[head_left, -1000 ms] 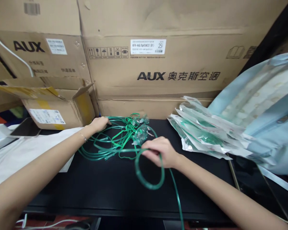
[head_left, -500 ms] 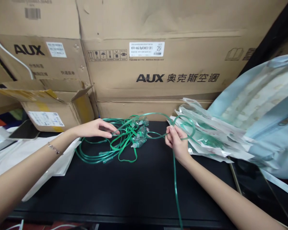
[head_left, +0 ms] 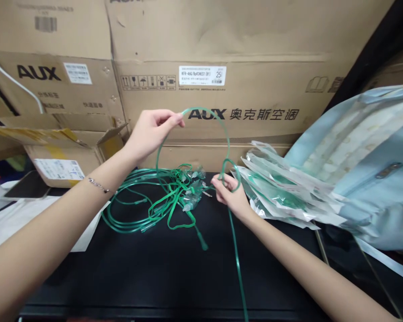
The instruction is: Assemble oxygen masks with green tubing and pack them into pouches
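Raised in front of the big carton, my left hand [head_left: 154,132] pinches a green plastic tube [head_left: 227,134]. The tube arcs over to my right hand [head_left: 229,190], whose fingers are closed on it beside a small loop. From there one length hangs down past the table's front edge. Below my left hand lies a heap of coiled green tubing [head_left: 112,219], with green elastic straps [head_left: 174,210] and clear green mask parts [head_left: 192,197] tangled in it. A tube end with a green connector [head_left: 203,241] points toward me.
Several sealed packets [head_left: 289,192] are stacked right of my right hand, against a light blue bag [head_left: 366,179]. Behind stand large cartons [head_left: 255,89]. An opened smaller box [head_left: 63,165] and white wrapping [head_left: 87,232] lie at left on the black table [head_left: 154,277].
My left hand has risen from the heap, drawing the tube up into a high arc. My right hand has shifted slightly left, still holding the tube. A connector end now shows in front of the heap.
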{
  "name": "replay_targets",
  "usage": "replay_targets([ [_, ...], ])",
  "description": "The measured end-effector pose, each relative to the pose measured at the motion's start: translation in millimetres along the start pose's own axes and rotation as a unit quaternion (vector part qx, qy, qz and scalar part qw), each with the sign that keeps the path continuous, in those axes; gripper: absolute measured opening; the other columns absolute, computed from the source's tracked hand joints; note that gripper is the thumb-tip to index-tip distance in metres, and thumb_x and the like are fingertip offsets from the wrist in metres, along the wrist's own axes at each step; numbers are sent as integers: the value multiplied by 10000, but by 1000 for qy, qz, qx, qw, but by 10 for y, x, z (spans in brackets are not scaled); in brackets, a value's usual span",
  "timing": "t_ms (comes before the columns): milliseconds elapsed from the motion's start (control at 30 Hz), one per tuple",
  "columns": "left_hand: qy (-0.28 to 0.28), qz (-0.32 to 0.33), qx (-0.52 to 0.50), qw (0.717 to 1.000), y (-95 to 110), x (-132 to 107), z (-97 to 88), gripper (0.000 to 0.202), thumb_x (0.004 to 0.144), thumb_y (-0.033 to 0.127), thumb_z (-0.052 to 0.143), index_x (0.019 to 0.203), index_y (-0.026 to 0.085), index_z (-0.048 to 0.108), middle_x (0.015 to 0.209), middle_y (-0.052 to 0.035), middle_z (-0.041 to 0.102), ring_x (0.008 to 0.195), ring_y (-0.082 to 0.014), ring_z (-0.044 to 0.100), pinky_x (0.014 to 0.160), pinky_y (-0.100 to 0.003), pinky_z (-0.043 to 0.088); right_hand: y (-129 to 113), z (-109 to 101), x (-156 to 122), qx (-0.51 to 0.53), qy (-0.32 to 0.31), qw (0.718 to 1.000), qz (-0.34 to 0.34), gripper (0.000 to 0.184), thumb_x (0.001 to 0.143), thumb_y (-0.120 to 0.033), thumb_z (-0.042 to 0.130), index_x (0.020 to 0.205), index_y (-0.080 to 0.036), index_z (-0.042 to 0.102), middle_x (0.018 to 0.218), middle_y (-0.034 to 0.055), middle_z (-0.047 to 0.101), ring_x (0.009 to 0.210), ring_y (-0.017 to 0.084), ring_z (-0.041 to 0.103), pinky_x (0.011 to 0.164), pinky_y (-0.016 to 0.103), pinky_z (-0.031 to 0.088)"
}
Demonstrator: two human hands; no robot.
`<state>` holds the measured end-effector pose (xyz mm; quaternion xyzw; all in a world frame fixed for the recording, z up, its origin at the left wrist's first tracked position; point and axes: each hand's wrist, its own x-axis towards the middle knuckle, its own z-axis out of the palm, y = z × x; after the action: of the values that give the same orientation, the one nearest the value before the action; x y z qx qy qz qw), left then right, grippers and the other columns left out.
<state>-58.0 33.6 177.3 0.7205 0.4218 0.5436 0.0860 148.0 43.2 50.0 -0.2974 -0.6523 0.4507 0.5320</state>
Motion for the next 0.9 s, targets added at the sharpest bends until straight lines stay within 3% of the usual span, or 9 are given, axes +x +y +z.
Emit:
replay_targets([
  [167, -178, -43, -139, 973, 278, -86, 312, 137, 780, 269, 562, 706, 154, 578, 444, 72, 380, 340, -42, 318, 363, -186, 255, -146, 254, 107, 16, -46, 999, -15, 299, 670, -393, 683, 777, -165, 523, 475, -106, 376, 368, 27, 334, 356, 169, 266],
  [233, -215, -45, -169, 961, 323, -141, 407, 131, 773, 244, 574, 685, 150, 550, 478, 58, 439, 336, -37, 362, 354, -180, 282, -167, 344, 86, 48, -64, 997, -7, 315, 648, -374, 704, 805, -164, 528, 479, -108, 382, 364, 22, 311, 348, 168, 244],
  [400, -232, -68, -197, 950, 368, -178, 534, 78, 746, 188, 601, 782, 122, 581, 529, 46, 482, 389, -48, 456, 384, -175, 378, -195, 461, -6, 164, -79, 983, 35, 246, 672, -330, 681, 729, -170, 503, 449, -120, 327, 330, 4, 217, 339, 171, 139],
  [533, -199, -69, -166, 963, 382, -196, 490, 264, 716, 172, 624, 967, 95, 589, 634, 17, 551, 513, -65, 529, 488, -187, 443, -290, 396, -18, 229, -67, 971, 31, 207, 724, -312, 633, 696, -176, 480, 472, -101, 346, 338, 11, 267, 357, 173, 129],
  [600, -155, -59, -118, 979, 274, -256, 398, 275, 752, 223, 582, 1001, 106, 582, 686, -4, 585, 573, -80, 548, 527, -195, 446, -368, 289, -13, 256, -47, 965, 24, 168, 736, -294, 626, 750, -180, 503, 503, -95, 356, 357, 15, 293, 367, 167, 159],
  [700, -110, -81, -7, 991, -107, -449, 229, 197, 789, 265, 504, 875, 119, 604, 728, -26, 608, 640, -111, 558, 577, -223, 445, -500, 65, 2, 308, -27, 950, 27, 120, 774, -260, 581, 747, -185, 490, 509, -96, 314, 356, 17, 263, 371, 159, 213],
  [733, -124, -100, 23, 987, -270, -540, 181, 216, 794, 298, 489, 838, 123, 606, 731, -32, 613, 654, -126, 559, 588, -238, 446, -542, -9, 10, 329, -26, 943, 32, 115, 792, -244, 556, 730, -184, 479, 507, -94, 291, 354, 19, 244, 364, 154, 220],
  [800, -213, -126, 82, 965, -581, -744, 118, 301, 801, 392, 474, 844, 132, 618, 775, -47, 625, 704, -157, 567, 643, -276, 452, -613, -129, 34, 366, -14, 930, 39, 124, 836, -211, 489, 717, -181, 467, 506, -91, 247, 353, 25, 216, 350, 137, 228],
  [900, -320, -95, 126, 934, -869, -1023, 124, 446, 701, 476, 595, 1013, 158, 607, 904, -68, 611, 808, -197, 564, 695, -302, 456, -669, -203, 81, 418, 6, 907, 50, 222, 905, -178, 347, 714, -173, 460, 511, -84, 233, 353, 29, 213, 346, 117, 244],
])
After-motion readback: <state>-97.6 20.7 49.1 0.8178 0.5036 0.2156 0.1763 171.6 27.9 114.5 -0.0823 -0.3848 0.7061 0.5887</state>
